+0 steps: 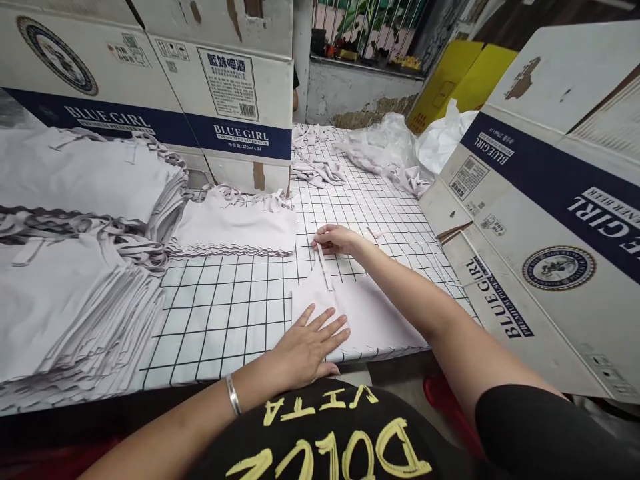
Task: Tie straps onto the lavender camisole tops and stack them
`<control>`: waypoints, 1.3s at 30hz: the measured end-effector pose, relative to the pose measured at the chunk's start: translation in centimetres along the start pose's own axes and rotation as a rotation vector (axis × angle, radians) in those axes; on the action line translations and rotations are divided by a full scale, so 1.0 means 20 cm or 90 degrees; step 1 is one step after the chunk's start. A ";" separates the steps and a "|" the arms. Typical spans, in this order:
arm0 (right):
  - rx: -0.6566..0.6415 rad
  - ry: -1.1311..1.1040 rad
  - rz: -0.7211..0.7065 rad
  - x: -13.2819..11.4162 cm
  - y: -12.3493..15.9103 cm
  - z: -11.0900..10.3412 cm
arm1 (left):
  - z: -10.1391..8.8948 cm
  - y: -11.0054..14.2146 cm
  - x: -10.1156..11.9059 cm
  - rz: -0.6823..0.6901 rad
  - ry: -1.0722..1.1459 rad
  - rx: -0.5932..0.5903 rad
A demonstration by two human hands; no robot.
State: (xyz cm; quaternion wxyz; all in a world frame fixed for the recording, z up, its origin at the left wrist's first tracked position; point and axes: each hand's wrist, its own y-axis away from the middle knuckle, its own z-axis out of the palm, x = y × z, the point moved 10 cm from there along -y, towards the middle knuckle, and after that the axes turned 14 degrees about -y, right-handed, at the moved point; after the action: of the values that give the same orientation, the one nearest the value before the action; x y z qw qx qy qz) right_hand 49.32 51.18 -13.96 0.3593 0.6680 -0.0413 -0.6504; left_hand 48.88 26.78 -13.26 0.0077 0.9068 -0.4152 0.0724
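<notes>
A pale pink camisole (370, 310) lies flat on the gridded tablecloth near the front edge. Spread fingers of my left hand (313, 343) rest flat on its lower left part. Above it, my right hand (334, 239) pinches a thin shoulder strap (323, 263) between thumb and fingers, stretching it away from me. A small slider shows on the strap near the fabric. My right forearm crosses over part of the camisole and hides some of it.
Stacks of folded camisoles (75, 173) fill the left side, with a smaller pile (235, 223) beside them. A cardboard carton (240, 73) stands behind, another carton (540, 220) at right. Loose garments (317, 170) and a clear plastic bag (380, 143) lie at the back of the gridded tablecloth (215, 320).
</notes>
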 end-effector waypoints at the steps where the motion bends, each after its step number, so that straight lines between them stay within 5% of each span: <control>1: 0.044 0.116 -0.052 -0.05 0.00 -0.03 | 0.01 0.00 0.00 0.002 0.006 -0.005; 4: 0.224 0.424 -0.255 -0.34 0.16 -0.21 | 0.00 0.02 0.02 0.014 0.030 -0.022; 7: 0.406 0.463 -0.430 -0.50 0.56 -0.48 | -0.12 -0.02 -0.05 -0.019 0.079 0.001; 9: 0.473 0.435 -0.508 -0.41 0.84 -0.62 | -0.26 -0.14 -0.18 -0.104 0.121 0.063; 11: 0.416 0.476 -0.517 -0.18 0.98 -0.61 | -0.38 -0.34 -0.35 -0.207 0.150 0.141; 13: 0.309 0.554 -0.468 0.11 1.00 -0.53 | -0.44 -0.60 -0.48 -0.295 0.169 0.187; 16: 0.332 0.592 -0.433 0.37 1.02 -0.48 | -0.30 -0.99 -0.60 -0.412 0.305 0.129; 19: 0.353 0.591 -0.427 0.42 1.02 -0.47 | -0.12 -1.23 -0.63 -0.474 0.471 0.052; 23: 0.344 0.581 -0.438 0.40 1.03 -0.49 | -0.08 -1.36 -0.67 -0.478 0.631 0.005; 27: 0.343 0.559 -0.441 0.40 1.03 -0.50 | -0.23 -1.44 -0.77 -0.464 0.794 0.009; 33: 0.339 0.547 -0.434 0.41 1.02 -0.50 | -0.50 -1.52 -0.88 -0.422 0.864 0.127; 36: 0.339 0.530 -0.437 0.41 1.03 -0.50 | -0.65 -1.48 -0.92 -0.382 0.571 0.219; 39: 0.316 0.464 -0.435 0.40 1.03 -0.52 | -0.72 -1.43 -0.84 -0.298 0.283 0.205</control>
State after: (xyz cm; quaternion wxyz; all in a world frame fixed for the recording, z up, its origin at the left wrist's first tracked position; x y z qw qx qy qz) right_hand 68.46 36.25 -10.65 -0.0493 0.8896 0.1528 -0.4276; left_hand 57.94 59.21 0.09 -0.0289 0.9289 -0.1679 0.3289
